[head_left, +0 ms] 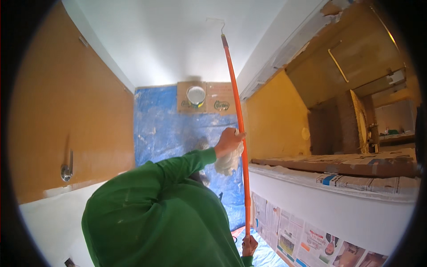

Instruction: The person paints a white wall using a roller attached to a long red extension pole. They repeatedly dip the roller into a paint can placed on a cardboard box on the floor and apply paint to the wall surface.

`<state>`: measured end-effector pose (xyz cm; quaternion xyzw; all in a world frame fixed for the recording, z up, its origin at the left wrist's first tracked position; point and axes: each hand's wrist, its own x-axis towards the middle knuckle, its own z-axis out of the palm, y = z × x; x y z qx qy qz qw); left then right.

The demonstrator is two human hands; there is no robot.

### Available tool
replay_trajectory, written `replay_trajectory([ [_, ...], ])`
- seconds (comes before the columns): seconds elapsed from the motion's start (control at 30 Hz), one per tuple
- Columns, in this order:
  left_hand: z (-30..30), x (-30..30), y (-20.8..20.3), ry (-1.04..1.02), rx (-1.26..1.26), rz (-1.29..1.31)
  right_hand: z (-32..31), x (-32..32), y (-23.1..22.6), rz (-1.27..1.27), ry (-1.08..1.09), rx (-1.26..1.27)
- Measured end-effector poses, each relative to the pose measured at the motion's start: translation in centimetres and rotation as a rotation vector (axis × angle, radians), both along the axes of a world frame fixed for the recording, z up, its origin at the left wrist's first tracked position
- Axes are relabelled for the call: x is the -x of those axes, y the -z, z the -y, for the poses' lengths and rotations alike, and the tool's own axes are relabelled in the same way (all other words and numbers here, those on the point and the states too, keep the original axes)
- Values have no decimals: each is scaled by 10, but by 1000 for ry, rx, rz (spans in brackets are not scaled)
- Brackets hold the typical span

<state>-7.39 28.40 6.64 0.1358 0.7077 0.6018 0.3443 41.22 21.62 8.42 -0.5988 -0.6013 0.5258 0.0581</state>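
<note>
A long orange extension pole [238, 102] slants up in front of me. At its far end is a paint roller frame [223, 27], raised against the white wall; its roller blends into the white. My left hand [228, 143] is closed around the pole's middle. Below that hand shows a crumpled whitish cloth [229, 162]; whether the hand holds it too, I cannot tell. Near the lower edge, my right hand [250, 245] wraps round the pole's bottom end. Green sleeves cover both my arms.
A white bucket [195, 95] stands on flattened cardboard [215, 91] against the wall, over a blue tarp [155, 129]. A brown door [71, 111] with a metal handle is on the left. At right, newspaper [369, 181] covers a ledge below an opening into a yellow-brown room.
</note>
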Motion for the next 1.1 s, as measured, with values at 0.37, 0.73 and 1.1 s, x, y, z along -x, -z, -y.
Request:
replay_trajectory([
  [0.37,13,9,-138,53,-205,-280,11,-11,95,-181,-71,-322],
  [0.73,9,33,-194,-6,-390,-349,9,93,0,-316,-1,-318],
  [1.1,-2,46,-165,-47,-361,-406,-9,80,14,-226,-107,-372],
])
